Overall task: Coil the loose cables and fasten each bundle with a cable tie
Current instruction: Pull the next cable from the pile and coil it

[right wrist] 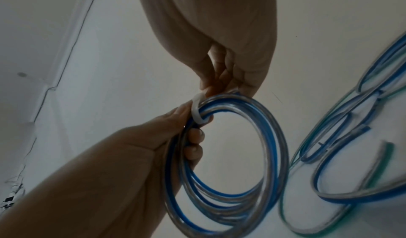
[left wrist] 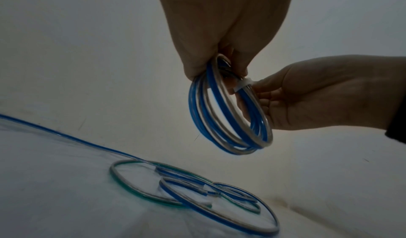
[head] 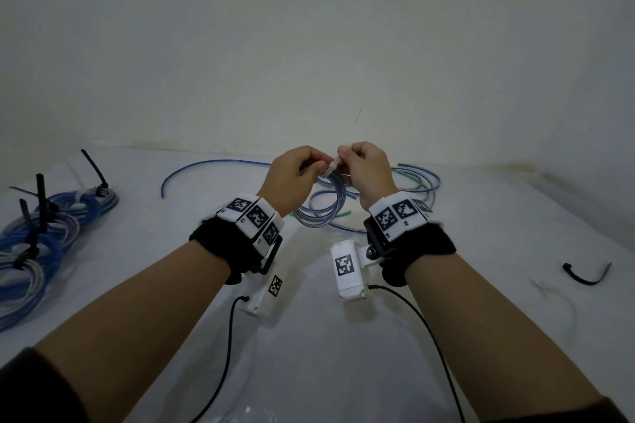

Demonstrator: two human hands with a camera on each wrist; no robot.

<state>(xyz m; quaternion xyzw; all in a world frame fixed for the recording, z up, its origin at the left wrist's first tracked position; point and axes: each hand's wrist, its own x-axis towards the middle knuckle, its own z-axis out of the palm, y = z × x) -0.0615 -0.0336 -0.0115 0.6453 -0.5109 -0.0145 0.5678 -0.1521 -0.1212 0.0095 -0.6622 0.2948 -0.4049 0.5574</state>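
Condition: The left hand [head: 292, 172] grips a small coil of blue-and-clear cable [right wrist: 228, 163], fingers curled round its strands, and holds it above the white table [head: 343, 354] at mid-far centre. The right hand [head: 369, 168] pinches a white cable tie [right wrist: 197, 111] that is looped round the top of the coil.

Fault risks (judgement):
- If the left-hand grip loosens before the tie locks, the springy turns may fan out and the bundle lose its shape.
- If the tie catches only some strands, the remaining turns are left free.
- Whether the tie tail has entered its head cannot be told from these views.

Other task items: loose blue and green-striped cables [head: 405, 182] lie on the table just beyond the hands. Finished blue bundles with black ties [head: 44, 233] lie at near left. One spare black cable tie [head: 586, 276] lies at right.

Containers: none in view.
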